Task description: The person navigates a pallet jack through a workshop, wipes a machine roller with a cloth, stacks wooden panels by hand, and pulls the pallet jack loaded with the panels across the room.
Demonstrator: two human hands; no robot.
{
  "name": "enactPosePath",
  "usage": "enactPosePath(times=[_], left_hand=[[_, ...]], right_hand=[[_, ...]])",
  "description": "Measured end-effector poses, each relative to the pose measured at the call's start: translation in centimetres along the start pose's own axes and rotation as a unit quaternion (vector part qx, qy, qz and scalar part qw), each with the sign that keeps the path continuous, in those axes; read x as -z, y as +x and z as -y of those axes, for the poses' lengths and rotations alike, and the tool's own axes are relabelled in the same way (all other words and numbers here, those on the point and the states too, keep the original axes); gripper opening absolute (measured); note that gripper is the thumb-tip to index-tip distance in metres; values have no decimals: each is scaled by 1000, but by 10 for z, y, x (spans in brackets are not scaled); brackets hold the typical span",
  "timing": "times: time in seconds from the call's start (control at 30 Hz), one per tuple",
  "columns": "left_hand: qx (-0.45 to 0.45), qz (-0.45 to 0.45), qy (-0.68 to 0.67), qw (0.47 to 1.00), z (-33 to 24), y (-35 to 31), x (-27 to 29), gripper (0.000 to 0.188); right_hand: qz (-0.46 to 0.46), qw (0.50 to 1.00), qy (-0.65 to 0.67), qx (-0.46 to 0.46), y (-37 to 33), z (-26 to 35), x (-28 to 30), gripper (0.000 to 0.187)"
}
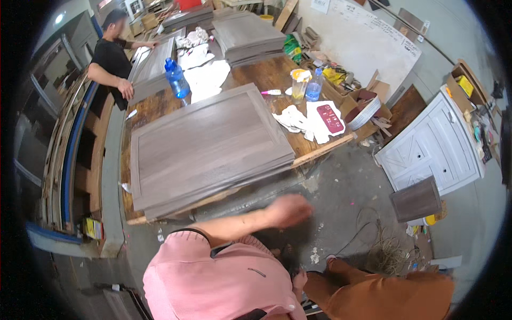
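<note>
My left hand (290,210) reaches across my pink shirt over the floor, just off the near edge of the workbench. It looks rounded and curled, but motion blurs its fingers, so any grip is unclear. Lower down, my right hand (300,280) shows only in part beside the brown trousers and a dark shape; what it touches is hidden. Closest to the left hand lies a stack of grey-brown wood-grain cabinet doors (208,146), flat on the workbench (317,146). The top door has a raised frame around a flat panel.
A blue bottle (176,79), white cloths (209,79), a clear bottle (314,85) and a maroon sanding pad (330,117) are on the bench. Across it, a person in black (113,61) touches more panels. A white cabinet (434,144) stands right, near tangled cord (392,253) on the floor.
</note>
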State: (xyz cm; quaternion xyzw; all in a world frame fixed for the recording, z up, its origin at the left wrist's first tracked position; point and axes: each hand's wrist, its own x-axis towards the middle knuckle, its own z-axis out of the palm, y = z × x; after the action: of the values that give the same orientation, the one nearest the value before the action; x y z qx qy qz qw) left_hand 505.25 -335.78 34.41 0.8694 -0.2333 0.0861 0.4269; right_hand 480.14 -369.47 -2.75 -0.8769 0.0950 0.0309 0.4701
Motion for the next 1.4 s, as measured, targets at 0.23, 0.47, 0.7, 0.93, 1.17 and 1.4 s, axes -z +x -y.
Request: enactPosePath(times=[0.23, 0.47, 0.7, 0.93, 1.17, 1.4], left_hand=[[122, -291, 155, 936, 58, 65, 152, 15], [296, -368, 289, 833, 255, 57, 297, 23], [419, -300, 357, 780, 412, 55, 371, 28], [82, 50, 104, 990, 233, 231, 246, 43], [38, 301, 318, 898, 279, 252, 148, 49], [93, 276, 2, 957, 192, 301, 167, 33]], right_hand=[[-40, 862, 314, -396, 119, 84, 72, 25], [-132, 888, 219, -381, 139, 41, 78, 31], [-81, 810, 230, -534, 137, 141, 33, 34], [-28, 871, 271, -409, 183, 169, 39, 20], [-88, 907, 214, -351, 252, 262, 47, 22], [-183, 924, 233, -242, 270, 284, 65, 25]])
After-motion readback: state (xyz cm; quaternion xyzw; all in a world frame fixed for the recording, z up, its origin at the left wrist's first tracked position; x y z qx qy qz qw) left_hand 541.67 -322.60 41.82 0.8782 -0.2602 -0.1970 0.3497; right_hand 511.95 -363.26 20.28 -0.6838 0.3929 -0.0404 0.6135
